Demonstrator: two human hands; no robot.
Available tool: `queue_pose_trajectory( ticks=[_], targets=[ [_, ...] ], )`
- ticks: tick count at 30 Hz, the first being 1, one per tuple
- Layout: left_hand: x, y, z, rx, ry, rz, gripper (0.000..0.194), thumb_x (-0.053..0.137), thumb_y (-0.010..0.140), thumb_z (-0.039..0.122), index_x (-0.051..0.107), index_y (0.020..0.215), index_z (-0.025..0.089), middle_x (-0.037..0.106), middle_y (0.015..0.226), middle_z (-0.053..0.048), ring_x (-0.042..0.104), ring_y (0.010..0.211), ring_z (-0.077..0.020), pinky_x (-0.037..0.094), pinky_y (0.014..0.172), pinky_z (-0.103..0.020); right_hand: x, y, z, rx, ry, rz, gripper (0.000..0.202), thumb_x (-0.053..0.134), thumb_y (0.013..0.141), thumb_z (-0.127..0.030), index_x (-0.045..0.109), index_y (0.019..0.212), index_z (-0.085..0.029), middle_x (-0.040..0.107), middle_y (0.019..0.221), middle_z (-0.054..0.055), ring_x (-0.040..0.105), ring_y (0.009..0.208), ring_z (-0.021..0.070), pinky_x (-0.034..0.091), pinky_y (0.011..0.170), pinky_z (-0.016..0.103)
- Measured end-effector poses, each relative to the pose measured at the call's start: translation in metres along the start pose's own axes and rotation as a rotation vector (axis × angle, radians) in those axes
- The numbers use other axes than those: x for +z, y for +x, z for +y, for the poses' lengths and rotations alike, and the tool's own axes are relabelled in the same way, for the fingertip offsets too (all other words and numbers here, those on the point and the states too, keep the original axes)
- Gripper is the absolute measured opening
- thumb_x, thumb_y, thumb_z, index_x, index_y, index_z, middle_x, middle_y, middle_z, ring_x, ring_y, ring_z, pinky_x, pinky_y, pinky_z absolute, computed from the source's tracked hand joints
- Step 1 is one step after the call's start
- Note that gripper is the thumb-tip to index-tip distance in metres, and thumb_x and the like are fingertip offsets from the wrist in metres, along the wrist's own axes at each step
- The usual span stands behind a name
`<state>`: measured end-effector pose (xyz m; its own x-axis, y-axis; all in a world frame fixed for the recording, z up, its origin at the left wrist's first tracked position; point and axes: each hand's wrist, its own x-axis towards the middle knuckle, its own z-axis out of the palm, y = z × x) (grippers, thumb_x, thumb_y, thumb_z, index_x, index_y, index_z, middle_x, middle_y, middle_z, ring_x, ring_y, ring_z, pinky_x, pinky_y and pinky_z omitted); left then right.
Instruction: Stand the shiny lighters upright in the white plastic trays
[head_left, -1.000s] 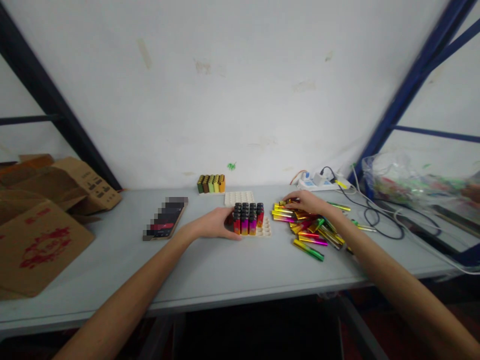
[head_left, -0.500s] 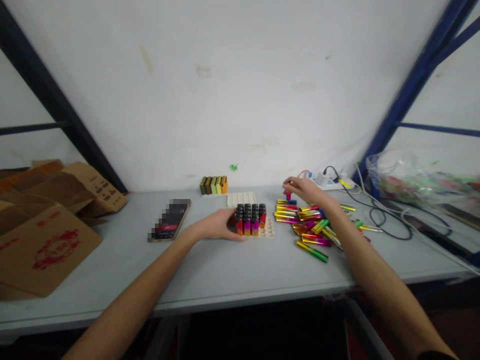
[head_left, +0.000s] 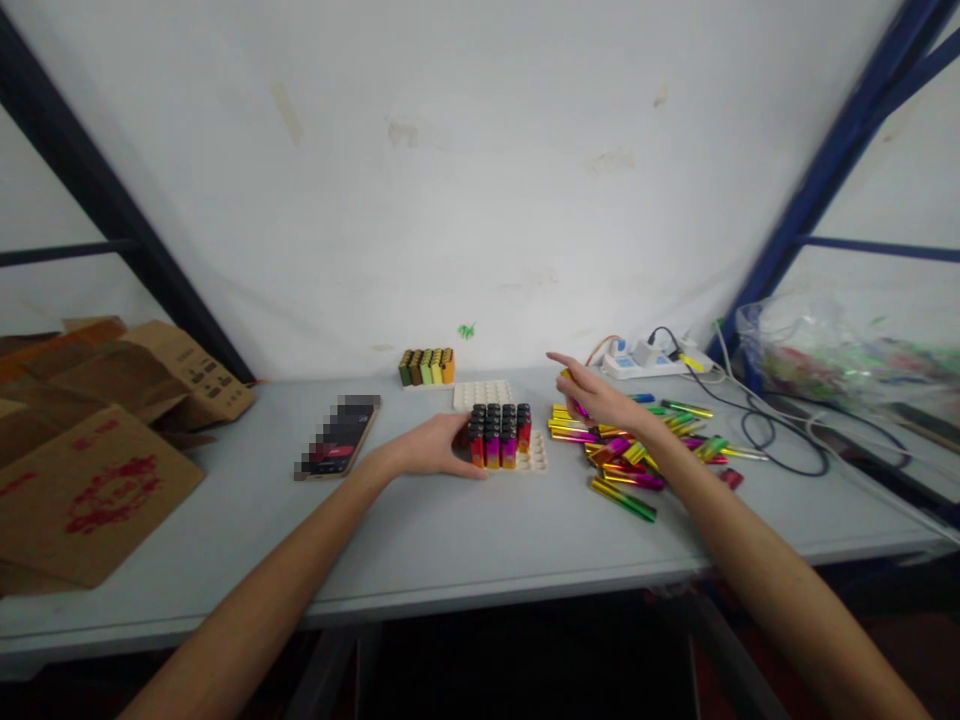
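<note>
Black-topped lighters (head_left: pixel 493 447) in red, purple and orange stand upright in rows in a white tray with holes (head_left: pixel 538 456). My left hand (head_left: pixel 439 446) curves round the left side of this tray, its thumb along the front and its fingers against the lighters. To the right, my right hand (head_left: pixel 592 395) hovers over a loose pile of shiny gold, magenta and green tubes (head_left: pixel 626 478), which look like lighter bodies. A small magenta-and-yellow piece (head_left: pixel 574 404), seemingly a lighter, shows between its curled fingers; the index finger points out to the left.
Behind stand a second white tray (head_left: pixel 481 395) and a block of green, yellow and orange lighters (head_left: pixel 427 367). A phone (head_left: pixel 341 436) and cardboard boxes (head_left: pixel 97 490) lie at left. A power strip (head_left: pixel 630 366), cables (head_left: pixel 757 430) and a plastic bag (head_left: pixel 810 355) are at right.
My right hand has shifted slightly toward the tray, its index finger now stretched out, uncovering part of the pile behind. The left hand stays at the tray.
</note>
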<state>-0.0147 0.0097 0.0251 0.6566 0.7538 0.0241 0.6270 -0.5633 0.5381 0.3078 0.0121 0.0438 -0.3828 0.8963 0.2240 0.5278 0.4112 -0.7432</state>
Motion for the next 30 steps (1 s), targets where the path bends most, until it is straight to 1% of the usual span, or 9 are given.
queue_pose_trajectory(
  ticks=[3, 6, 10, 12, 15, 18, 21, 26, 30],
  targets=[
    [-0.001, 0.0, 0.002, -0.01, 0.028, -0.004, 0.082, 0.084, 0.065, 0.065, 0.061, 0.126, 0.016, 0.069, 0.13, -0.013, 0.065, 0.119, -0.0359, 0.052, 0.101, -0.041, 0.001, 0.004, 0.008, -0.013, -0.046, 0.068, 0.053, 0.042, 0.103, -0.049, 0.042, 0.143, -0.015, 0.047, 0.065, -0.006, 0.048, 0.055, 0.0135, 0.04, 0.053, 0.024],
    [-0.001, -0.001, 0.003, -0.003, 0.026, -0.004, 0.082, 0.084, 0.065, 0.064, 0.061, 0.127, 0.016, 0.07, 0.128, -0.013, 0.066, 0.116, -0.035, 0.052, 0.101, -0.041, 0.002, 0.007, 0.015, 0.014, -0.117, 0.128, 0.045, 0.043, 0.102, -0.051, 0.052, 0.128, -0.014, 0.057, 0.067, -0.002, 0.054, 0.061, 0.0153, 0.042, 0.057, 0.026],
    [-0.001, -0.001, 0.003, -0.02, 0.031, -0.002, 0.082, 0.085, 0.064, 0.063, 0.062, 0.127, 0.015, 0.071, 0.127, -0.013, 0.067, 0.115, -0.0353, 0.053, 0.1, -0.041, 0.001, 0.007, 0.014, -0.001, -0.212, 0.068, 0.039, 0.043, 0.103, -0.042, 0.06, 0.126, -0.015, 0.074, 0.085, 0.007, 0.066, 0.076, 0.0193, 0.05, 0.072, 0.03],
    [-0.001, -0.001, 0.003, -0.02, 0.045, 0.0, 0.083, 0.085, 0.065, 0.062, 0.062, 0.129, 0.015, 0.07, 0.129, -0.013, 0.067, 0.116, -0.0353, 0.052, 0.101, -0.041, 0.001, 0.006, 0.01, -0.043, -0.235, 0.018, 0.04, 0.043, 0.103, -0.04, 0.063, 0.128, -0.016, 0.077, 0.096, 0.01, 0.069, 0.087, 0.0211, 0.051, 0.081, 0.032],
    [-0.002, -0.001, 0.004, -0.009, 0.046, 0.008, 0.084, 0.086, 0.065, 0.061, 0.061, 0.131, 0.015, 0.068, 0.133, -0.014, 0.066, 0.118, -0.0353, 0.051, 0.103, -0.041, 0.002, 0.005, 0.003, -0.078, -0.247, 0.0, 0.041, 0.044, 0.104, -0.041, 0.066, 0.128, -0.016, 0.079, 0.094, 0.009, 0.071, 0.088, 0.0211, 0.05, 0.083, 0.032],
    [-0.002, -0.001, 0.004, -0.015, 0.033, 0.002, 0.082, 0.086, 0.064, 0.061, 0.063, 0.127, 0.015, 0.07, 0.131, -0.014, 0.066, 0.118, -0.0358, 0.052, 0.101, -0.042, 0.005, 0.005, 0.001, -0.054, -0.227, 0.06, 0.037, 0.053, 0.101, -0.045, 0.066, 0.122, -0.017, 0.076, 0.074, 0.004, 0.069, 0.07, 0.0188, 0.049, 0.072, 0.029],
    [-0.002, -0.001, 0.004, -0.02, 0.03, 0.003, 0.081, 0.086, 0.064, 0.061, 0.063, 0.126, 0.015, 0.07, 0.129, -0.014, 0.067, 0.116, -0.036, 0.053, 0.1, -0.042, 0.008, 0.006, 0.001, -0.033, -0.191, 0.168, 0.036, 0.064, 0.093, -0.051, 0.064, 0.107, -0.018, 0.072, 0.065, 0.002, 0.064, 0.059, 0.0167, 0.044, 0.062, 0.026],
    [-0.001, 0.0, 0.003, -0.018, 0.032, -0.001, 0.086, 0.086, 0.064, 0.061, 0.06, 0.132, 0.015, 0.068, 0.134, -0.014, 0.065, 0.121, -0.0359, 0.051, 0.104, -0.042, 0.013, 0.009, 0.002, -0.042, -0.206, 0.317, 0.049, 0.07, 0.082, -0.066, 0.064, 0.074, -0.018, 0.06, 0.059, 0.0, 0.05, 0.055, 0.0142, 0.034, 0.055, 0.026],
    [0.0, 0.001, 0.0, -0.003, 0.027, 0.0, 0.087, 0.086, 0.064, 0.062, 0.06, 0.132, 0.015, 0.068, 0.135, -0.014, 0.066, 0.121, -0.0363, 0.052, 0.104, -0.041, 0.02, 0.009, -0.003, -0.136, -0.173, 0.303, 0.054, 0.062, 0.089, -0.067, 0.059, 0.066, -0.018, 0.056, 0.065, 0.001, 0.049, 0.064, 0.0149, 0.037, 0.061, 0.028]
  ],
)
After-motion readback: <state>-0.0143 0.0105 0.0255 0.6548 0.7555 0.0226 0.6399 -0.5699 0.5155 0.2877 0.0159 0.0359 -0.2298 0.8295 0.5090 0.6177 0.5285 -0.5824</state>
